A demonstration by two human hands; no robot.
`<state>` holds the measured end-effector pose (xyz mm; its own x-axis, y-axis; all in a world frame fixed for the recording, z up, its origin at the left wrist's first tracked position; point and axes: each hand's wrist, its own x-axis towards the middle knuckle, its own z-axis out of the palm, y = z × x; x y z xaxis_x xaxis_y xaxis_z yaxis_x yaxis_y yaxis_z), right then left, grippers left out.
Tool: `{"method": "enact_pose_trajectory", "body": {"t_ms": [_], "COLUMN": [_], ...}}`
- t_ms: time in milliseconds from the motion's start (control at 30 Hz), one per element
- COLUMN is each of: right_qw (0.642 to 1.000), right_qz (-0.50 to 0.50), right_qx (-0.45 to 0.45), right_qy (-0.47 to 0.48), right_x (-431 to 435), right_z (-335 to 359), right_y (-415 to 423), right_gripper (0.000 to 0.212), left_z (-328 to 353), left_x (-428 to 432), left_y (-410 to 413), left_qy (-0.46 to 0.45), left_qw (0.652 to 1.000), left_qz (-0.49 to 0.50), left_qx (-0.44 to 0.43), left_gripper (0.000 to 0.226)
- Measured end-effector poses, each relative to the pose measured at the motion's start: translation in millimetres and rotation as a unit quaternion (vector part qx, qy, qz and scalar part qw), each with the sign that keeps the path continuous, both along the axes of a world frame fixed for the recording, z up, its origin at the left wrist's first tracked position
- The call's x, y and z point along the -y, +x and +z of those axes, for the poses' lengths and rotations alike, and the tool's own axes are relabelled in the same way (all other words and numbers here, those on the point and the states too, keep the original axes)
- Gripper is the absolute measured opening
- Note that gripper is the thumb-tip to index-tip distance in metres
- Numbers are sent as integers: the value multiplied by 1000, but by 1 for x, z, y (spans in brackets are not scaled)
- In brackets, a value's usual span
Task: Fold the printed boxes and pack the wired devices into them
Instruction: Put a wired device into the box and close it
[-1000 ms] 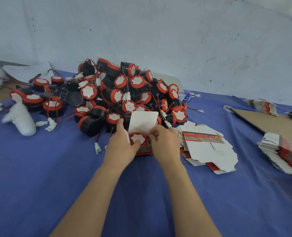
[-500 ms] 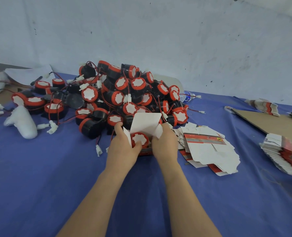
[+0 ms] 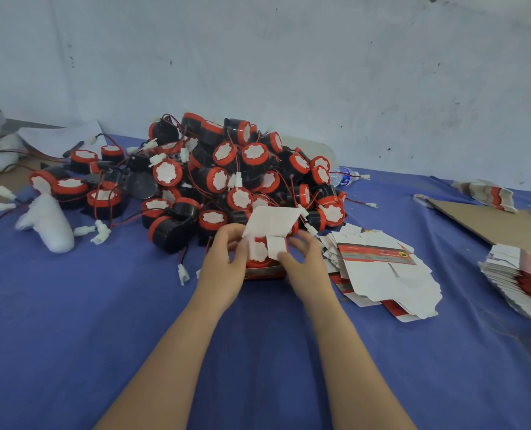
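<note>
A red printed box stands on the blue cloth in front of me with a red-and-black wired device inside it. Its white lid flap stands up at the back. My left hand grips the box's left side and bends the left side flap inward. My right hand grips the right side and folds the small right flap over the device. Behind the box lies a big heap of wired devices with red wires and white plugs.
Flat unfolded boxes lie fanned out just right of my hands. Another stack of flats sits at the right edge, beside a brown cardboard sheet. A white foam piece lies at left. A loose white plug rests near my left wrist.
The box's side flaps have been folded inward over the device, which showed fully before. Both hands shifted slightly on the box; the lid flap stays upright.
</note>
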<state>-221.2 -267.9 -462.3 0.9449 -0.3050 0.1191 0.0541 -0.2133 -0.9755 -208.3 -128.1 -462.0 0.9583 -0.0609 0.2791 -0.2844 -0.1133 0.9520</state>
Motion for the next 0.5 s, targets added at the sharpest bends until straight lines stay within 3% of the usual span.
{"method": "enact_pose_trajectory", "body": {"t_ms": [67, 167, 233, 300, 433, 500], "right_qw": [996, 991, 990, 988, 978, 980], "right_qz": [67, 108, 103, 132, 181, 166], "right_qx": [49, 74, 62, 22, -39, -19], "right_qy": [24, -31, -73, -83, -93, -110], "right_x": [2, 5, 8, 11, 18, 17], "right_z": [1, 7, 8, 7, 3, 2], "right_y": [-2, -8, -10, -12, -12, -12], "right_gripper": [65, 54, 32, 16, 28, 35], "left_z": [-5, -9, -9, -9, -2, -2], "left_x": [0, 0, -1, -3, -12, -17], "left_y": [2, 10, 13, 12, 12, 10], "left_qy": [49, 116, 100, 71, -52, 18], "left_qw": [999, 991, 992, 995, 990, 993], "left_qz": [17, 68, 77, 63, -17, -53], "left_qx": [7, 20, 22, -9, -128, -103], "left_gripper": [36, 32, 24, 33, 31, 11]}}
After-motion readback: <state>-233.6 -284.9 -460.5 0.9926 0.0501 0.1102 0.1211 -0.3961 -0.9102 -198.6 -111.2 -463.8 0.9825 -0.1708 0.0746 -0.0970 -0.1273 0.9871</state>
